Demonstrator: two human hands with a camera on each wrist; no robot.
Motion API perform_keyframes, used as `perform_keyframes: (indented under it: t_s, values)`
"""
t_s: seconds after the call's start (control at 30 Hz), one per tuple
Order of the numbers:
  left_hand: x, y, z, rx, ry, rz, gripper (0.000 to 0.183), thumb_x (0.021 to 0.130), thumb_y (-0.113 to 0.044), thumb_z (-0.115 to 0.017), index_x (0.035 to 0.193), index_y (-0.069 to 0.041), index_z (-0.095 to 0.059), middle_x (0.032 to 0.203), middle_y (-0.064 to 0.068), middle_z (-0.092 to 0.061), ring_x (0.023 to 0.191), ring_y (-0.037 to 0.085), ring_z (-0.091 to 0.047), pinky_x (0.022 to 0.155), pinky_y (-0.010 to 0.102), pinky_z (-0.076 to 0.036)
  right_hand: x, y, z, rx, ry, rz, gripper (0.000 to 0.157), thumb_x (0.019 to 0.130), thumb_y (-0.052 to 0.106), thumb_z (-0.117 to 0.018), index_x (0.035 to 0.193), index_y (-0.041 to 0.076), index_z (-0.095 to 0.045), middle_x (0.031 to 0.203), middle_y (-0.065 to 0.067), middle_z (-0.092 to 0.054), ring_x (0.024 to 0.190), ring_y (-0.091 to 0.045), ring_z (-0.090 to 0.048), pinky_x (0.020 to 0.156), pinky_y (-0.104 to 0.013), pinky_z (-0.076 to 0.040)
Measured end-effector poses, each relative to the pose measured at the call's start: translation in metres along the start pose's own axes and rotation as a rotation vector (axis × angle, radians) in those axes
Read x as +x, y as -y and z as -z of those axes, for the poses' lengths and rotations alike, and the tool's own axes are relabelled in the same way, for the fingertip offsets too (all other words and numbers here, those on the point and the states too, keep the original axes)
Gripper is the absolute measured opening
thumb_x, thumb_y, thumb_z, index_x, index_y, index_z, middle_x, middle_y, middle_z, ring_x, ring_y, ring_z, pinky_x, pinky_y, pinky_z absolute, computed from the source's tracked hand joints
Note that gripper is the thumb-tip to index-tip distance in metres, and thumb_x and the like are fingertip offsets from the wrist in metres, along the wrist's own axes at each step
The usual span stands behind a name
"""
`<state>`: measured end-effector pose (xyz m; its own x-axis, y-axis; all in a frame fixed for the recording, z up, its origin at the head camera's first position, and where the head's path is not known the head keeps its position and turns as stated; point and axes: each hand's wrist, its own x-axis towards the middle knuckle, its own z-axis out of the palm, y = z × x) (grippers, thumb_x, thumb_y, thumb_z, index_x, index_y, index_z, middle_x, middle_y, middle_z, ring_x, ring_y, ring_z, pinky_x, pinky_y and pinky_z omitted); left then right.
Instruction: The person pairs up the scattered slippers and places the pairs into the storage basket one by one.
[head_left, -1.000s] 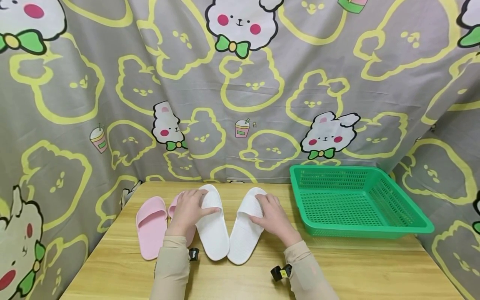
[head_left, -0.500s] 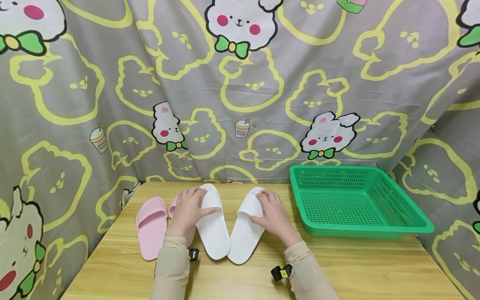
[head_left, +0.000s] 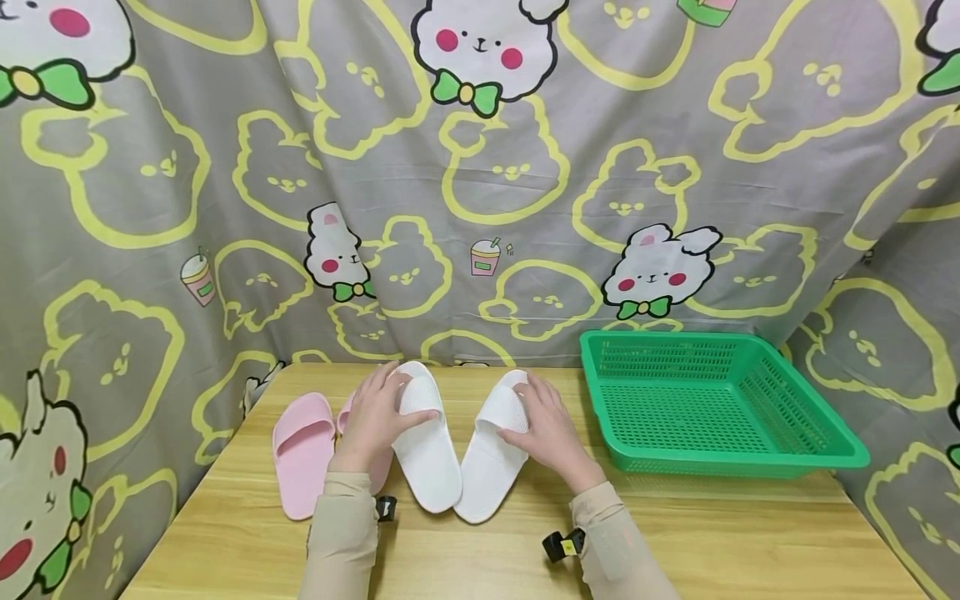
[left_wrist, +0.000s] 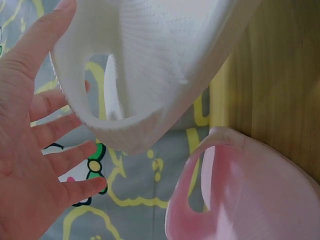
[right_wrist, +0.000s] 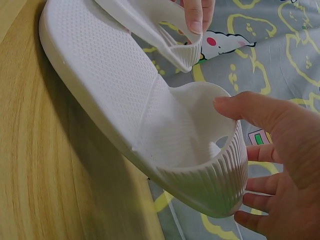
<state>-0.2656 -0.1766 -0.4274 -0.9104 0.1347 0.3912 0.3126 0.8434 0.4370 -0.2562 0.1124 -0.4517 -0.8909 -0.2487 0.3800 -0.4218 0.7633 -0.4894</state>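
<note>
Two white slippers with ribbed straps are at the middle of the table, heels close together and toes spread apart. My left hand (head_left: 371, 421) grips the left white slipper (head_left: 433, 471) at its strap, thumb on the strap's edge and fingers round the toe side. The right white slipper (head_left: 486, 483) is held the same way by my right hand (head_left: 551, 433); its ribbed strap (right_wrist: 225, 167) lies between thumb and fingers in the right wrist view. Beside my left hand, a pink slipper (left_wrist: 240, 200) is partly hidden by the arm in the head view. Another pink slipper (head_left: 302, 471) lies left of it.
A green plastic basket (head_left: 738, 460) with perforated sides stands at the right back of the wooden table (head_left: 750, 542). A grey patterned curtain (head_left: 525, 242) hangs right behind the table's back edge. Black wrist cameras are strapped to both forearms.
Both white slippers have shifted slightly up the head view, away from me, with the hands gripping them; the left one moved a little more. The pink slippers and basket stay put.
</note>
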Motion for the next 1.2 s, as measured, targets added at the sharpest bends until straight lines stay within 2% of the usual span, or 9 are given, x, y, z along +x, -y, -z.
perform_keyframes:
  t_s: [0.37,0.73,0.97,1.2]
  values:
    - [-0.0006,0.0045,0.0021,-0.090,0.029,0.062,0.078,0.069,-0.063,-0.078,0.121,-0.010,-0.055,0.159,0.020,-0.025,0.144,0.044,-0.027,0.113,0.066,-0.025,0.0005,0.0010,0.0047,0.019,-0.007,-0.031,0.071,0.075,0.040,-0.080,0.130,0.006,-0.051,0.156,-0.026,-0.029,0.142,-0.046,-0.030,0.115,-0.060,-0.028]
    - [-0.0001,0.0052,0.0070,-0.104,0.020,0.093,0.082,0.069,-0.063,-0.078,0.124,-0.008,-0.050,0.159,0.023,-0.023,0.142,0.046,-0.030,0.110,0.067,-0.029,0.0019,-0.0001,0.0065,0.002,-0.081,-0.015,0.071,0.074,0.039,-0.082,0.129,0.005,-0.052,0.155,-0.027,-0.029,0.142,-0.047,-0.029,0.114,-0.062,-0.028]
    - [-0.0003,0.0083,0.0063,-0.100,0.027,0.115,0.082,0.069,-0.067,-0.075,0.121,-0.012,-0.046,0.160,0.025,-0.019,0.142,0.049,-0.029,0.107,0.067,-0.034,0.0027,0.0001,0.0068,-0.002,-0.150,-0.010,0.070,0.072,0.037,-0.083,0.127,0.005,-0.053,0.155,-0.026,-0.029,0.142,-0.046,-0.030,0.113,-0.062,-0.030]
    - [-0.0009,0.0086,0.0060,-0.106,0.007,0.115,0.082,0.069,-0.066,-0.076,0.122,-0.012,-0.046,0.159,0.026,-0.022,0.141,0.050,-0.029,0.107,0.068,-0.033,0.0023,0.0012,0.0075,0.006,-0.218,-0.004,0.070,0.071,0.033,-0.084,0.126,0.004,-0.051,0.156,-0.026,-0.027,0.143,-0.045,-0.027,0.115,-0.061,-0.028]
